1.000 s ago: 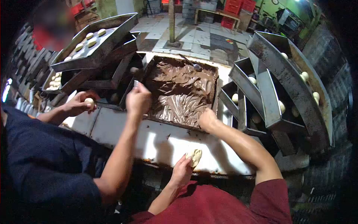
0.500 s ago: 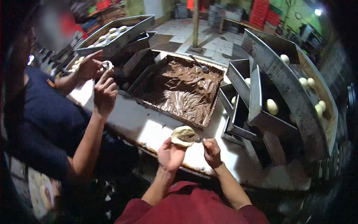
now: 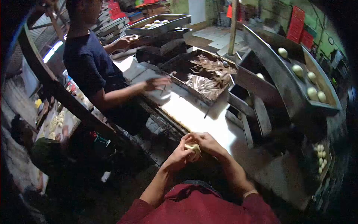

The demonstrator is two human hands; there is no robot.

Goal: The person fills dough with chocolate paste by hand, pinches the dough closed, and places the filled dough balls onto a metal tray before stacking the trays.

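My left hand [image 3: 179, 154] cups a pale piece of dough [image 3: 194, 150] close to my body, near the front edge of the white table [image 3: 175, 102]. From the other side my right hand [image 3: 206, 142] presses its fingers on the dough's upper edge, so both hands touch it. Beyond them lies a large tray [image 3: 192, 90] of brown, glossy filling. A thin dark utensil [image 3: 207, 111] rests on the table by the tray's near corner. Whether any filling is inside the dough cannot be seen.
At the left, a co-worker in a dark shirt [image 3: 89, 59] holds an arm over the table. Stacked metal trays [image 3: 261, 84] with dough balls [image 3: 312, 93] stand at the right. More trays [image 3: 158, 27] are at the back. Another person [image 3: 48, 153] is at lower left.
The view has swung. The dough was spread open in my left hand; now both hands close round it. A utensil has left my right hand. The co-worker's near hand has lowered and holds no dough.
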